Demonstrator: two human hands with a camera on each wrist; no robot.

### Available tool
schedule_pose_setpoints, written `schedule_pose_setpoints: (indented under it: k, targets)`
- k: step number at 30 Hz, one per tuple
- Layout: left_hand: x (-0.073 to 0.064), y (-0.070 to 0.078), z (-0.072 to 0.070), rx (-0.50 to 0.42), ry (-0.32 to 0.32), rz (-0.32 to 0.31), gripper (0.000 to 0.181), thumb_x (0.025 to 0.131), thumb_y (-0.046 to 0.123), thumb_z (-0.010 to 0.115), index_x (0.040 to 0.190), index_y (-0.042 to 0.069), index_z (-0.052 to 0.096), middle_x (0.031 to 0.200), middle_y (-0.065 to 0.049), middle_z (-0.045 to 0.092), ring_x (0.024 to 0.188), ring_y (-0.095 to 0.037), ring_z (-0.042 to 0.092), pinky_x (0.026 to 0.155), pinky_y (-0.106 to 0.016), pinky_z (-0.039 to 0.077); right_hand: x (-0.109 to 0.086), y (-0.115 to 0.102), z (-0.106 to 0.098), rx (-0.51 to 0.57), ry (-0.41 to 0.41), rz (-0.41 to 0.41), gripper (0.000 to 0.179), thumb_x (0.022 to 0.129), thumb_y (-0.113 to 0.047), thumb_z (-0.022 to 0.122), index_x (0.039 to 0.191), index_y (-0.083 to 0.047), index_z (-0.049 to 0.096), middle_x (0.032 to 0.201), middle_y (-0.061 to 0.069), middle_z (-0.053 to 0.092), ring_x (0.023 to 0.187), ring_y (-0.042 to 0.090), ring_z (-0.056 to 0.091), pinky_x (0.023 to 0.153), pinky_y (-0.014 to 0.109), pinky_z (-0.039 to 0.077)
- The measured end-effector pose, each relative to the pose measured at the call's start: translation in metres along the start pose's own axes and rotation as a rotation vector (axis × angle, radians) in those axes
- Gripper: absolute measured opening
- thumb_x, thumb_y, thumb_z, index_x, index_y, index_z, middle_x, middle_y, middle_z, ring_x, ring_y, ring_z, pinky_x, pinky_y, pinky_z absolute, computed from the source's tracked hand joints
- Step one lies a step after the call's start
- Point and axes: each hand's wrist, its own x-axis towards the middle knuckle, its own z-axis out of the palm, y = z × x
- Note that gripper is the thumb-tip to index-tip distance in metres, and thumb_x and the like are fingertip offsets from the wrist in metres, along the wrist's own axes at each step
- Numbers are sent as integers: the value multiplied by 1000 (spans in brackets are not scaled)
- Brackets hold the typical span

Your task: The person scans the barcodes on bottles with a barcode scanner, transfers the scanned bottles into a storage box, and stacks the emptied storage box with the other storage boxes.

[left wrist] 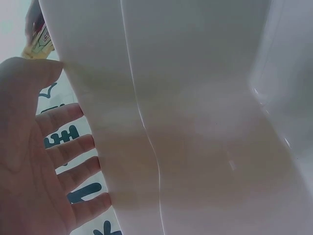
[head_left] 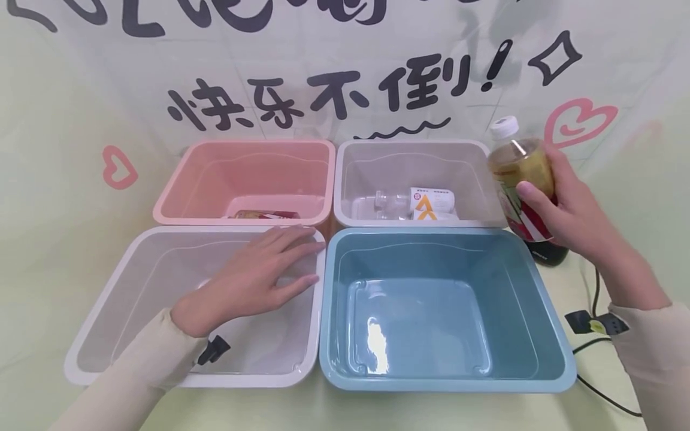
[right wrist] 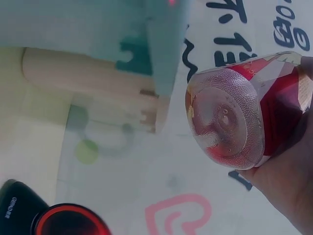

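My right hand (head_left: 582,212) grips a clear plastic bottle (head_left: 517,170) with a white cap, yellowish contents and a red and green label, its fingers curled round the side. The bottle is raised and tilted beside the far-right light grey bin; its ridged base (right wrist: 222,120) faces the right wrist camera. Over the front-left light grey bin (head_left: 237,380), my left hand (head_left: 250,275) is spread palm down, with fingertips near the bin's rim. Nothing is held in it. A front-right blue bin (head_left: 415,323) lies between the hands.
The back-left pink bin (head_left: 269,170) contains a partly hidden, red-labelled item (head_left: 266,214). Clear bottles with white labels (head_left: 431,200) lie in the back-right bin (head_left: 372,164). A black device (head_left: 550,254) stands at right, near a black cable (head_left: 609,392). A printed sheet (head_left: 291,60) covers the back.
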Motion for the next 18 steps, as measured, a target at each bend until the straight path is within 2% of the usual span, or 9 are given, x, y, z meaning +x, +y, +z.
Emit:
schedule_pose_setpoints:
  k: [7, 14, 18]
  targets:
    - [0, 0, -1, -1, 18, 13, 57, 101, 51, 65, 151, 22, 60, 160, -5, 53, 152, -28, 47, 128, -55, 38, 19, -25, 11, -31, -124, -65, 79, 100, -23, 67, 165, -34, 25, 146, 15, 52, 113, 10, 47, 80, 13, 43]
    - [-1, 0, -1, 2, 7, 4, 58, 102, 52, 64, 151, 23, 59, 160, -4, 53, 153, -28, 46, 129, -54, 37, 33, -41, 18, -23, -202, -31, 79, 101, -31, 68, 166, -36, 23, 144, 15, 52, 118, 24, 48, 78, 18, 47]
    - [-1, 0, 0, 1, -8, -8, 58, 102, 53, 63, 152, 23, 59, 162, -4, 52, 155, -28, 44, 130, -55, 34, 41, -50, 26, -34, -223, -63, 80, 99, -33, 70, 165, -34, 25, 142, 14, 54, 117, 27, 51, 77, 15, 48]
